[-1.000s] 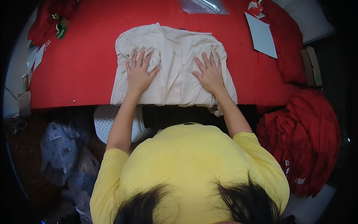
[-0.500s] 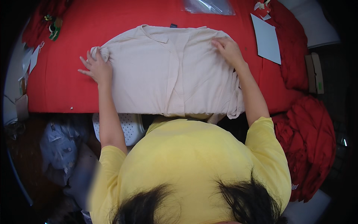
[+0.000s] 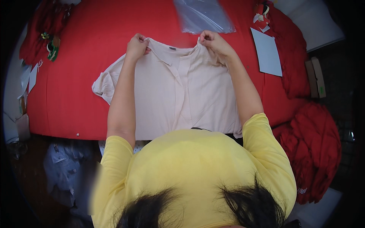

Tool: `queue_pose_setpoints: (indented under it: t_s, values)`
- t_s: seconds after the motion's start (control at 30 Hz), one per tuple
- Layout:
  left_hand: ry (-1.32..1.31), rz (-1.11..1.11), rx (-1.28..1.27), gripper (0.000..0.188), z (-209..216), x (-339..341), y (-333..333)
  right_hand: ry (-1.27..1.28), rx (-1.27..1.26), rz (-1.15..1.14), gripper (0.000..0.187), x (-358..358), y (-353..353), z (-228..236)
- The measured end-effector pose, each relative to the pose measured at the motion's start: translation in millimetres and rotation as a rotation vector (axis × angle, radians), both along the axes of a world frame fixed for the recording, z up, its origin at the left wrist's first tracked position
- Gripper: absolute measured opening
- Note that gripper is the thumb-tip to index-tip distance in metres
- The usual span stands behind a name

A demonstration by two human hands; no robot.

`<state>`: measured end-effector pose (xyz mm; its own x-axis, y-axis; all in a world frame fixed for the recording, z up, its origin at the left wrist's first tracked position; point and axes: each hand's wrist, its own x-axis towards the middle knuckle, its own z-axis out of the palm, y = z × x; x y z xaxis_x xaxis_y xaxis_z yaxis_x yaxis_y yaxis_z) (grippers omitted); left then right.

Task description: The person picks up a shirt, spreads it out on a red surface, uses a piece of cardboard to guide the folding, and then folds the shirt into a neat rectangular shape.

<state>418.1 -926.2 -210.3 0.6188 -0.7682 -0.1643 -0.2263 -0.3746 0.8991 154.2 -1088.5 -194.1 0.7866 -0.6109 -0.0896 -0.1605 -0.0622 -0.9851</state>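
Observation:
A pale beige blouse (image 3: pixel 159 95) lies spread on the red-covered table (image 3: pixel 76 87), its neckline toward the far side and a small dark label at the collar. My left hand (image 3: pixel 137 47) pinches the blouse at the left end of its neckline. At the right end of the neckline, my right hand (image 3: pixel 215 42) grips the fabric between thumb and fingers. Bunched cloth of the left sleeve lies beyond my left forearm. The front opening runs down the middle, and the lower edge passes out of sight beneath my yellow top.
Beyond the blouse lie clear plastic bags (image 3: pixel 203 17). A pale card (image 3: pixel 267 52) rests to the right, near a red tape roll. Green tape (image 3: pixel 53 48) sits far left. Red cloth (image 3: pixel 311 152) is heaped at the right, and blue-grey garments (image 3: pixel 66 167) lie below the table's left edge.
Both hands have moved inward from the blouse's sides to its neckline and now pinch it there. The collar's ends are lifted a little. My view has shifted slightly relative to the table.

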Motion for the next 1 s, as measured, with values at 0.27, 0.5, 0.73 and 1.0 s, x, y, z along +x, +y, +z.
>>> queue_pose_setpoints:
  t_s: [0.27,0.5,0.73,1.0]
  values:
    - [-0.393,0.064,-0.280,0.021,-32.6,-22.9,6.3,0.261,-1.267,-0.528,0.012,24.8,6.3,-64.8]
    - [-0.502,-0.261,-0.260,0.021,-42.9,-81.1,30.7,0.173,-0.926,-0.275,0.017,64.3,51.9,-66.9]
    - [-0.510,-0.375,-0.279,0.021,-48.1,-59.7,30.2,0.158,-1.184,-0.094,0.025,45.8,75.8,-67.3]
    - [-0.578,-0.387,-0.276,0.023,-49.2,-54.9,20.4,0.162,-1.255,-0.096,0.031,27.7,87.8,-76.7]
